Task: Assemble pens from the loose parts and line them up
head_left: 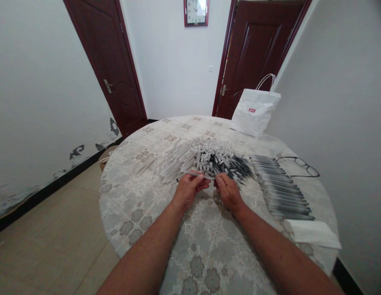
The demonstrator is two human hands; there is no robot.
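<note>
My left hand (188, 189) is closed in a pinch on a thin white pen barrel (193, 173) that lies across its fingertips. My right hand (227, 190) is closed beside it, its fingertips meeting the barrel's right end; what it grips is too small to name. Both hands hover over the round table (190, 246) with a floral cloth. Just beyond them lies a heap of white pen barrels (178, 160), small white caps (212, 156) and dark refills (239, 167). To the right, a neat row of assembled pens (281, 187) runs along the table.
A white paper bag (255, 111) stands at the table's far side. Black glasses (302, 166) lie right of the pen row, a folded white cloth (313, 232) near its close end. Two dark doors (112, 61), a wall clock (196, 12) and a tiled floor (55, 241) surround the table.
</note>
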